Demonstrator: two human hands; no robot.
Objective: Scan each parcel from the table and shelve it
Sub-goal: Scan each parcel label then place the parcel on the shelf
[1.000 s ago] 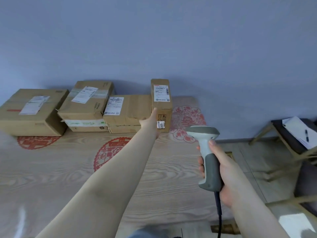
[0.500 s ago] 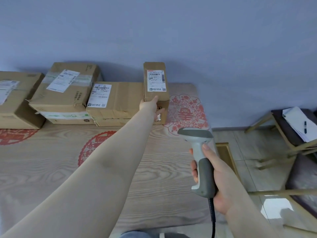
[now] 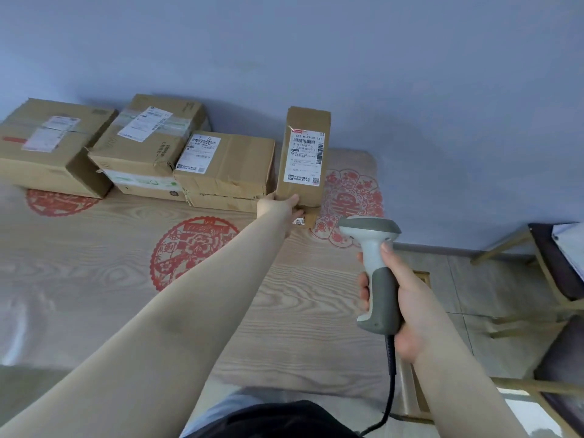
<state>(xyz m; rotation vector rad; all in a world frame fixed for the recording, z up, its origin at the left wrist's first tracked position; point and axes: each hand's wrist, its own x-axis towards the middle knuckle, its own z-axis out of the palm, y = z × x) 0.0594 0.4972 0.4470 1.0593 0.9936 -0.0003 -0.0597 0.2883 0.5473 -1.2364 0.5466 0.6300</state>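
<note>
A narrow cardboard parcel (image 3: 305, 153) with a white shipping label stands at the far right of the row, tipped so its label faces me. My left hand (image 3: 279, 207) grips its lower near edge, arm stretched out across the table. My right hand (image 3: 401, 298) holds a grey and white barcode scanner (image 3: 373, 267) by its handle, head pointing toward the parcel, cable hanging down. The scanner is nearer to me and right of the parcel.
Three larger cardboard parcels sit along the wall: one at the left (image 3: 50, 147), one in the middle (image 3: 148, 143), one flat (image 3: 227, 169) beside the narrow parcel. The table (image 3: 94, 279) has a wood-grain cover with red medallions. Wooden chairs (image 3: 556, 273) stand at the right.
My left hand went from touching the parcel's front to gripping its lower edge. The parcel has tilted up so its label faces me. The scanner stayed roughly in place.
</note>
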